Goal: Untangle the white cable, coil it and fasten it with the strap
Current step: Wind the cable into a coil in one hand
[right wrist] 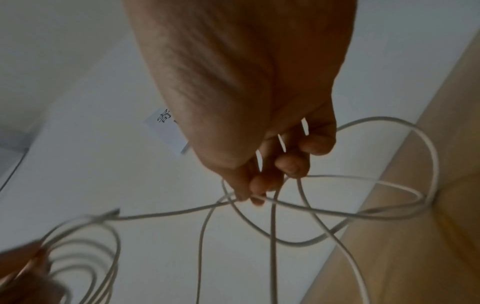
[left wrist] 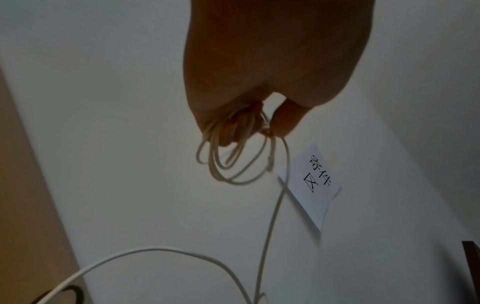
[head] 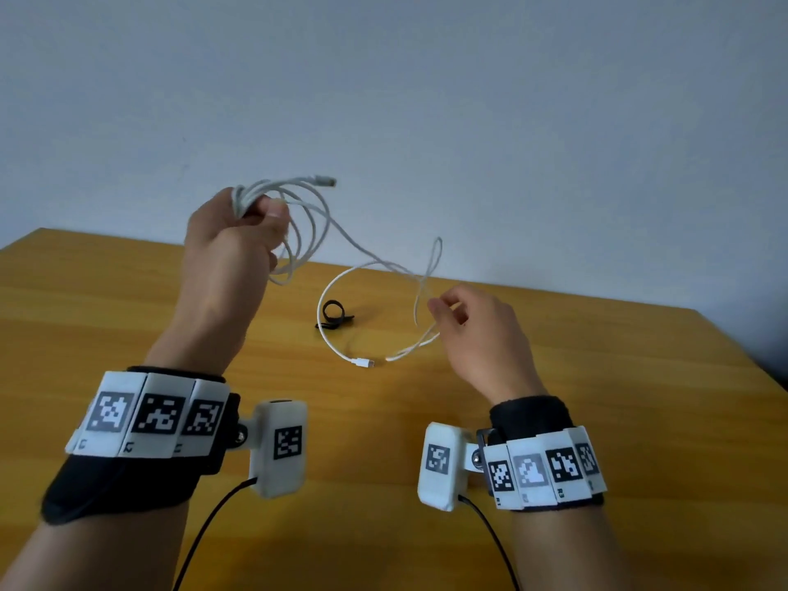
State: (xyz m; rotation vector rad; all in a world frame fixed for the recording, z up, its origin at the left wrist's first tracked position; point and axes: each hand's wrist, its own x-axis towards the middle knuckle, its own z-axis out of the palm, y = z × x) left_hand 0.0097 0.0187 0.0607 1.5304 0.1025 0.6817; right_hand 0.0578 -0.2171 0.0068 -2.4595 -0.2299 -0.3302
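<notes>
My left hand (head: pixel 239 232) is raised above the table and grips several coils of the white cable (head: pixel 298 223), with one plug (head: pixel 326 180) sticking out to the right. In the left wrist view the loops (left wrist: pixel 233 162) hang below the curled fingers. The rest of the cable runs down to my right hand (head: pixel 464 317), which pinches a strand between thumb and forefinger (right wrist: pixel 255 198). A loose loop rises above that hand. The tail curves over the table and ends in the other plug (head: pixel 362 362). The black strap (head: pixel 334 315) lies on the table inside the cable's curve.
The wooden table (head: pixel 128 317) ends at a pale wall. A white paper label with printed characters (left wrist: pixel 311 185) hangs on the wall. Black leads run from the wrist cameras toward me.
</notes>
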